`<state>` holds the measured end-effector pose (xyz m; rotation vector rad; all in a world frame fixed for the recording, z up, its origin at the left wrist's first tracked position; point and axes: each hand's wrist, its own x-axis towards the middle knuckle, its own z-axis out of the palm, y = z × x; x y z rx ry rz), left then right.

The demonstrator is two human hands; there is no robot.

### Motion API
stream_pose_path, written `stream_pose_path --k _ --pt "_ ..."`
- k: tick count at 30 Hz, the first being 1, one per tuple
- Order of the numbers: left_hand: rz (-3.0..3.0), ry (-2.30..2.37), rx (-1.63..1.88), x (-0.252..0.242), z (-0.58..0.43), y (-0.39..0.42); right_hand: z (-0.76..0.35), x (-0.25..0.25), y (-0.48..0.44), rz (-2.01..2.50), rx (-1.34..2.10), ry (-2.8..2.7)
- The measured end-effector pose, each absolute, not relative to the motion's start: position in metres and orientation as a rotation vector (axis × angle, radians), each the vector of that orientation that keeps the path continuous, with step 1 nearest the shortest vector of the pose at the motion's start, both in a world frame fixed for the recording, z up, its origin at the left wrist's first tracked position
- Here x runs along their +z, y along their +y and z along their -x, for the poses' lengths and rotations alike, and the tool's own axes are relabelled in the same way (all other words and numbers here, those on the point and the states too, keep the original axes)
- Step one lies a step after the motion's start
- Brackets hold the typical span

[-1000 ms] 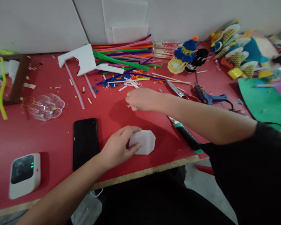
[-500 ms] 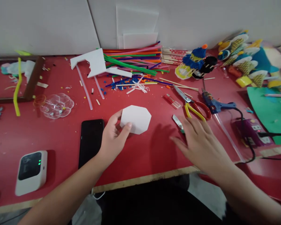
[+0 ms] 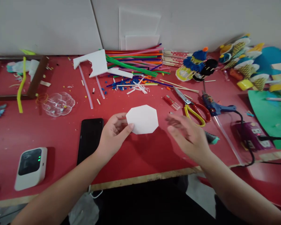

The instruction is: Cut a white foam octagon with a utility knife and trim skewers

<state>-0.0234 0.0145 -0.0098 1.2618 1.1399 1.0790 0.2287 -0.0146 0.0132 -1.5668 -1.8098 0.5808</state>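
Note:
My left hand (image 3: 115, 131) pinches a white octagonal board piece (image 3: 142, 119) by its left edge, thumb on top. The piece is held above the red table. To its right, my right hand (image 3: 188, 134) is apart from the board; its fingers are partly curled and slightly blurred, with the thumb separate and nothing visible between them. Beneath and behind that hand lies a utility knife (image 3: 212, 138), mostly hidden, its teal end showing. Scissors (image 3: 194, 109) with yellow and red handles lie just beyond the right hand.
A black phone (image 3: 90, 137) lies beside my left wrist. A blue glue gun (image 3: 216, 104) with its cord is at right. Pipe cleaners (image 3: 133, 59), a cut white board (image 3: 96, 64) and scraps sit at the back. A white device (image 3: 30, 168) stands at left.
My left hand has moved the white board piece slightly right. My right hand has shifted a little left, its fingers curling more, uncovering the knife's teal end.

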Motion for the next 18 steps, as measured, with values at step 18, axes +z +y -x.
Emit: stream_pose_path --k 18 --pt "-1.631 0.888 0.855 -0.010 0.029 0.009 -0.198 -0.005 0.007 1.081 1.381 -1.488"
